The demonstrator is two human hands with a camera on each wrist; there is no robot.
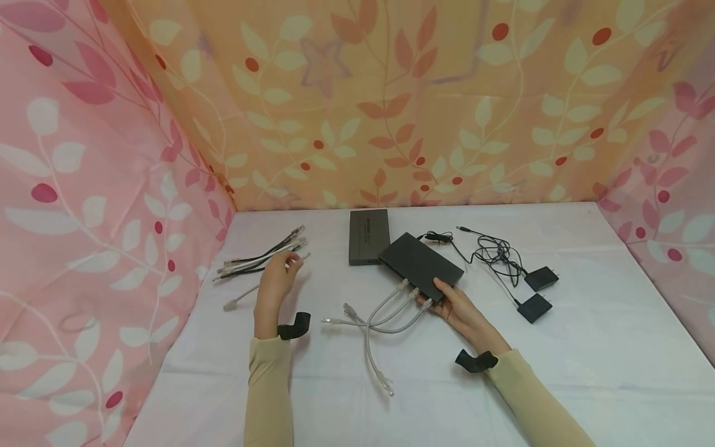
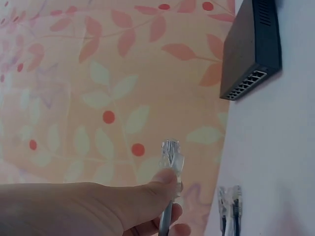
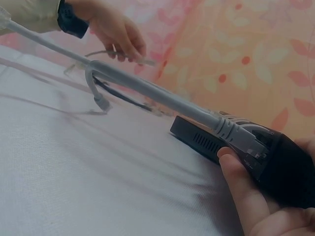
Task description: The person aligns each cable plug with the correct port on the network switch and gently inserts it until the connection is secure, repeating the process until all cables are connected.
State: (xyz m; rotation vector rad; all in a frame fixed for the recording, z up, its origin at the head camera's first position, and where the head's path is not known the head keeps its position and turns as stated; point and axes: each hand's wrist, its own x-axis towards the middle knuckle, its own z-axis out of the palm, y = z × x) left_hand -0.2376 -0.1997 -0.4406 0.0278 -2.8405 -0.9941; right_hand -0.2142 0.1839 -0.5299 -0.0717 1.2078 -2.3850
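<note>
"What does the left hand have?"

"A loose grey cable, pinched narrowly between thumb and fingers just behind its clear plug. That plug points right and slightly away from the person; the other end trails out left of the hand and nearer the person, so its length runs slantwise through the grip."

"And the other one?"

"The right hand grips a black box by its near right end, thumb on top, fingers below. From that hand the box's long axis slants off to the far left, and its socketed long side faces left and toward the person."

"With three grey cables plugged in there?"

"Yes, they curve out left of the right hand and cross one another; one bends back toward the person."

"I see a second box, too."

"Beyond the right hand and to its left, flat on the white tabletop, long axis running away from the person. The held one hides its near right corner; I can't tell whether they touch."

"Just beyond the left hand lies a cable bundle, also slantwise."

"And right of the right hand, two adapters with tangled black cords."
</note>
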